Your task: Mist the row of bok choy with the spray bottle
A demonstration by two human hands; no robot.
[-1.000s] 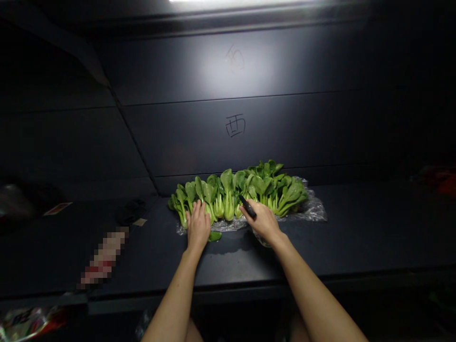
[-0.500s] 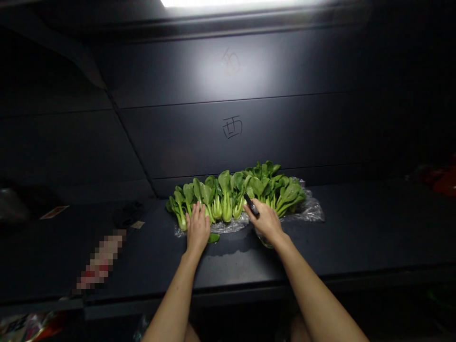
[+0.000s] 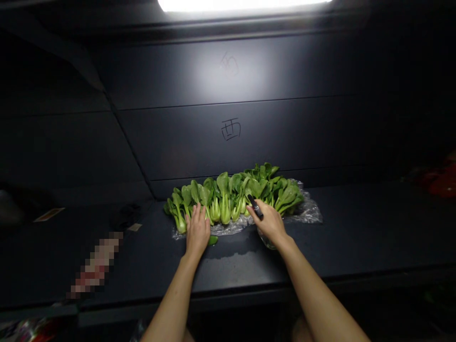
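Bok choy (image 3: 225,209): a row of leafy heads on clear plastic (image 3: 309,213), lying on the dark counter (image 3: 366,232).
Left hand (image 3: 197,232): open, fingers outstretched over stalks left of the bok choy's middle, gripping nothing I can see.
Right hand (image 3: 271,222): curled around a black-topped object (image 3: 255,207) (something clear shows beneath my hand), just before the bok choy's right half.
Loose leaf (image 3: 213,240): in front of the bok choy, beside my left hand.
Panel (image 3: 285,137): behind the bok choy, bearing a drawn character (image 3: 231,129).
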